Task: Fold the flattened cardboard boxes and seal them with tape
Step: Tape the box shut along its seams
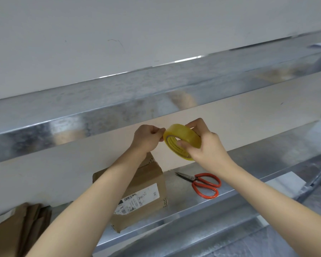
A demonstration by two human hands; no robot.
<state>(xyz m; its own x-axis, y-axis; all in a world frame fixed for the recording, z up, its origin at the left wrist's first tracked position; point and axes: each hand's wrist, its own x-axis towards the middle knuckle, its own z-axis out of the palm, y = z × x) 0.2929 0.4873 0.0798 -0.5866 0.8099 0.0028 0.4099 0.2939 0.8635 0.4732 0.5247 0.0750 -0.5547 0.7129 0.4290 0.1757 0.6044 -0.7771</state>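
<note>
A yellow roll of tape (188, 136) is held up in front of the wall, above the metal shelf. My right hand (202, 143) grips the roll, thumb through its core. My left hand (147, 137) pinches at the roll's left edge, where the tape end seems to be; the end itself is too small to make out. Below my left forearm a folded brown cardboard box (143, 191) with a white shipping label stands on the shelf, its top flaps partly hidden by my arm.
Red-handled scissors (204, 183) lie shut on the metal shelf (248, 164) to the right of the box. Flattened brown cardboard (17, 230) leans at the lower left. A metal ledge (82, 112) runs across the wall above my hands. White paper (285, 179) lies far right.
</note>
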